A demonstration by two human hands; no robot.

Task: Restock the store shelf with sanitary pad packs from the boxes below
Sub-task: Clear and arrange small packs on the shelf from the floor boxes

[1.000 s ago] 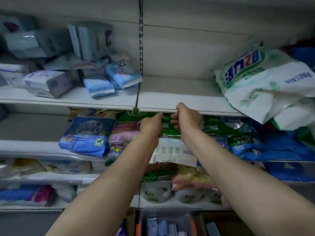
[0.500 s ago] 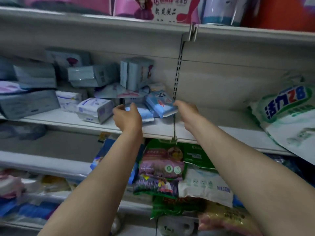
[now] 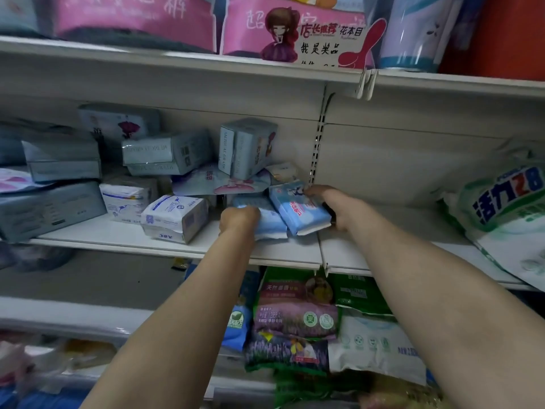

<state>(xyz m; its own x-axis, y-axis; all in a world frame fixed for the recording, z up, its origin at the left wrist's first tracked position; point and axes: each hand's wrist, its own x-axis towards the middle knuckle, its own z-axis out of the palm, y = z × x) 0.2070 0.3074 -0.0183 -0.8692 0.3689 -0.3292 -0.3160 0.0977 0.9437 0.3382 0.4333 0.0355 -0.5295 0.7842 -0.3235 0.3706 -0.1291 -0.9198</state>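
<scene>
Two light blue sanitary pad packs lie side by side on the white middle shelf [image 3: 177, 246]. My left hand [image 3: 239, 219] is curled over the left blue pack [image 3: 269, 224]. My right hand [image 3: 333, 202] holds the right blue pack [image 3: 298, 209] from its right side, fingers reaching round its far end. That pack is tilted and leans partly over the left one. Both forearms stretch up from the bottom of the view. The boxes below are out of sight.
Grey-blue pad boxes [image 3: 168, 153] and white packs [image 3: 174, 216] crowd the shelf's left part. A large white and green bag [image 3: 507, 208] lies at the right. Pink packs [image 3: 138, 19] fill the shelf above; green and purple bags [image 3: 295, 317] hang below.
Both hands rose from the shelf edge below to the middle shelf and closed on the two blue packs. The view tilted upward, showing the upper shelf.
</scene>
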